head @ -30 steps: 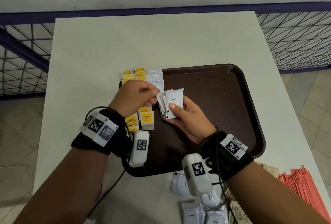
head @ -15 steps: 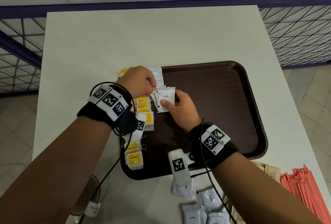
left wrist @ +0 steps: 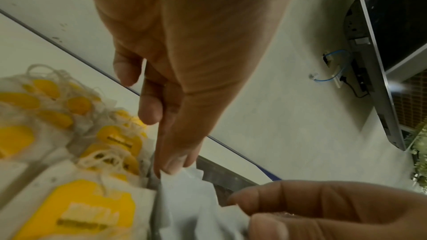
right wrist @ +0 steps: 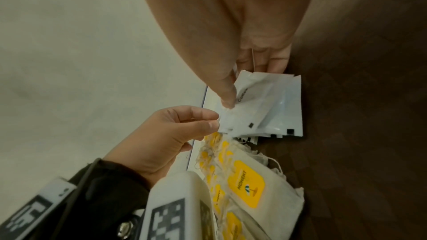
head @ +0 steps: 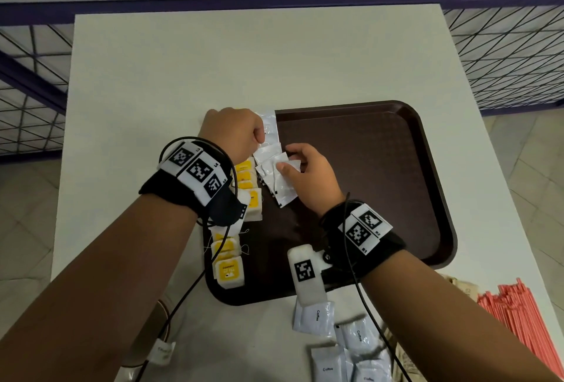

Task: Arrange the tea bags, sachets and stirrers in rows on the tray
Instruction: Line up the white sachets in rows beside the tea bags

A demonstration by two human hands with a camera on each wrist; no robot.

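Note:
A dark brown tray point(head: 396, 168) lies on the white table. Yellow-labelled tea bags point(head: 227, 268) point(right wrist: 247, 189) run in a column down its left side. My right hand point(head: 305, 168) grips a fanned stack of white coffee sachets point(head: 279, 183) point(right wrist: 265, 109), thumb on top, just above the tray's left part. My left hand point(head: 235, 134) pinches the corner of one sachet point(left wrist: 182, 174) at the stack's far edge, thumb against forefinger. More white sachets point(head: 270, 126) lie on the tray beyond the hands.
Loose coffee sachets point(head: 317, 317) lie on the table in front of the tray. A bundle of red stirrers point(head: 518, 320) and brown sachets point(head: 457, 285) sit at the front right. A wire fence surrounds the table.
Both hands moved away from me toward the tray's far left, carrying the sachet stack lower. The stack now fans out more and my left fingers pinch one sachet.

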